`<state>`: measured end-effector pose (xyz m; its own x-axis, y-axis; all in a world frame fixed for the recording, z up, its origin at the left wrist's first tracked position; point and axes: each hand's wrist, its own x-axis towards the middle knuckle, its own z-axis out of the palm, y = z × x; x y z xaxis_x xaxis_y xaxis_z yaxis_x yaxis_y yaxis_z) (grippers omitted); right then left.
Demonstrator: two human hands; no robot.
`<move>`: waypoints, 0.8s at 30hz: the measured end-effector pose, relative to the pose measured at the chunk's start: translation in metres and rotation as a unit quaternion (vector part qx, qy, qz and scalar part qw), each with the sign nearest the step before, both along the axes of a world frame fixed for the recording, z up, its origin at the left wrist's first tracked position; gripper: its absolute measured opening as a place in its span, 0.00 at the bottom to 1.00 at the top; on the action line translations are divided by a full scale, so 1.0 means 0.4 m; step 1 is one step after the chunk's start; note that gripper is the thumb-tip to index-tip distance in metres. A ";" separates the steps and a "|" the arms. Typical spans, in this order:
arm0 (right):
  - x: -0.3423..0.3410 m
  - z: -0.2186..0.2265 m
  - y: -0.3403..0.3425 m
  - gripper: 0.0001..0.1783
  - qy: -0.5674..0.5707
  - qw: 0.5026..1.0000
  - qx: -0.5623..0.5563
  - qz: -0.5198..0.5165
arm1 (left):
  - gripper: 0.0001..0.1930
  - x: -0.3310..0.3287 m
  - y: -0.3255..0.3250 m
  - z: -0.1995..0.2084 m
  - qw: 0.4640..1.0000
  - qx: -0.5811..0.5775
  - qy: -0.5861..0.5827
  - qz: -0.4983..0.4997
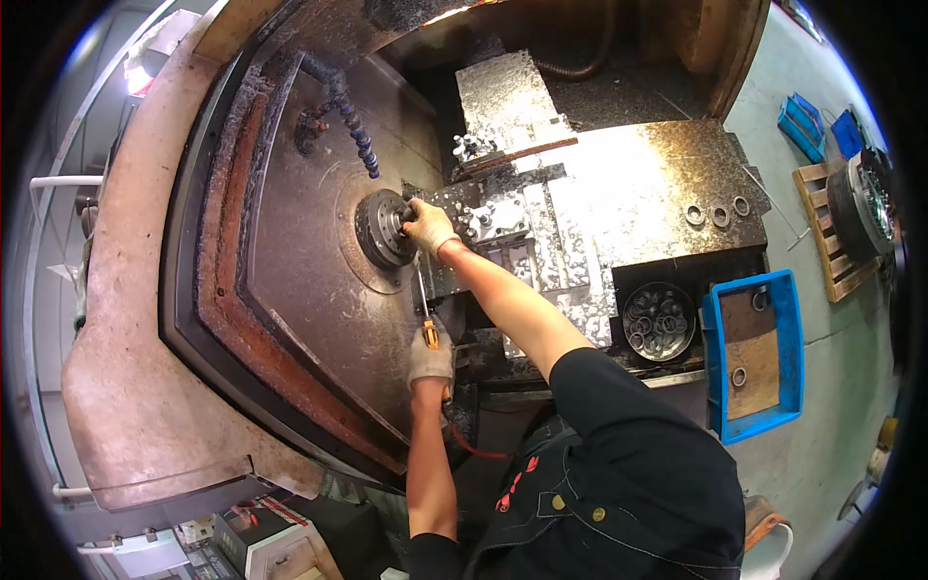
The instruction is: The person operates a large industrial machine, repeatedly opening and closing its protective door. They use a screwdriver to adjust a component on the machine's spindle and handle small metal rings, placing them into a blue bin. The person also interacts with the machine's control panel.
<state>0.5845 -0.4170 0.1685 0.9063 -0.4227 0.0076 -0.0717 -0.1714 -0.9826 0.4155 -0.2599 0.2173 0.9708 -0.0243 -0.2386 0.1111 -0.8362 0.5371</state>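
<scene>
Inside the big machine (319, 319), a round dark disc (375, 232) is sitting, the gloved right hand (431, 229) is touching its front, its grip too hidden to tell, and the gloved left hand (430, 361) is clutching a yellow-handled tool (431, 335) nearby.

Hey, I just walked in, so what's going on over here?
A person is working at a machine with both gloved hands. The right hand is at the face of the round dark chuck, with its fingertips partly hidden. The left hand grips a yellow-handled tool, its thin metal rod pointing up toward the chuck. Off to the right, three metal rings lie on a flat metal cover, beyond a blue crate.
</scene>
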 end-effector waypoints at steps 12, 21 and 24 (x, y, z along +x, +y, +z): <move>-0.120 -0.026 0.010 0.15 0.034 0.946 0.320 0.037 | 0.13 0.103 -0.014 0.022 0.997 0.071 0.008 -0.025; -0.090 -0.086 0.025 0.13 -0.009 0.869 0.494 0.006 | 0.17 0.153 -0.107 0.134 0.962 0.272 -0.006 -0.040; -0.081 -0.093 0.031 0.13 -0.018 0.846 0.534 -0.007 | 0.17 0.157 -0.105 0.143 0.954 0.296 -0.013 -0.042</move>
<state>0.5522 -0.4046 0.1315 0.9084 -0.2166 -0.3577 -0.0337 0.8148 -0.5788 0.4783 -0.3020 0.2746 0.9771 0.0301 -0.2109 0.0243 -0.9993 -0.0299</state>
